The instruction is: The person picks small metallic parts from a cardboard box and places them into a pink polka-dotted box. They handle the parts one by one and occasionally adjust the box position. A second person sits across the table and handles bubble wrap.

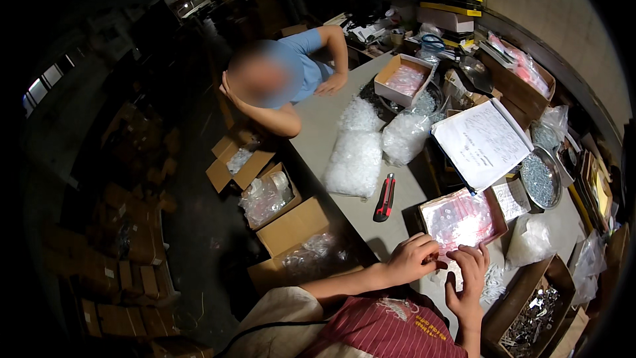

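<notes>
Holding bare left hand (415, 258) curled — cannot tell around what — and bare right hand (469, 280) wide, beside shallow brown cardboard box (499, 215).

Left hand (412, 258) and right hand (469, 282) close together, lower right of frame

Left forearm (351, 282) slants up rightward from lower centre, fingers curled. Right forearm (471, 338) near vertical at bottom edge, fingers bent, thumb apart.
</notes>
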The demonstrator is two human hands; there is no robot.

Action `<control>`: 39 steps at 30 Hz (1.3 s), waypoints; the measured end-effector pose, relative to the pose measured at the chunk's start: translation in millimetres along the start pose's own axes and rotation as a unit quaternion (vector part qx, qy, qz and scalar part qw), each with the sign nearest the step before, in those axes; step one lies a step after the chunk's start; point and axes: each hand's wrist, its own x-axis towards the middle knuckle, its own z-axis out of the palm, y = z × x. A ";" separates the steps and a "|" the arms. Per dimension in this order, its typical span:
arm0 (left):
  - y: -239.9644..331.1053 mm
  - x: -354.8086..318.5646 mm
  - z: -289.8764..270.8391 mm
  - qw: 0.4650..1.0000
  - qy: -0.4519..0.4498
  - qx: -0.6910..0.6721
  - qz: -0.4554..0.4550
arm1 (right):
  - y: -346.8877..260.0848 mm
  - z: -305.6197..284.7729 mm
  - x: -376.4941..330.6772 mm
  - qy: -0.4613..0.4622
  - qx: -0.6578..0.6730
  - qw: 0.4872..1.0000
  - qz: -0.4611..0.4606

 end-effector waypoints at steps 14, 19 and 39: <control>2.8 -2.2 4.2 0.983 -0.064 0.130 0.110 | 19.5 0.2 -30.4 -0.159 0.031 0.983 0.089; -11.4 -10.2 18.0 0.982 -0.095 0.116 0.118 | 15.1 9.0 -32.9 -0.233 0.018 0.971 0.049; 0.8 -35.9 65.1 0.998 -0.053 -0.003 0.023 | 145.6 11.1 -150.7 -0.049 -0.265 0.905 0.329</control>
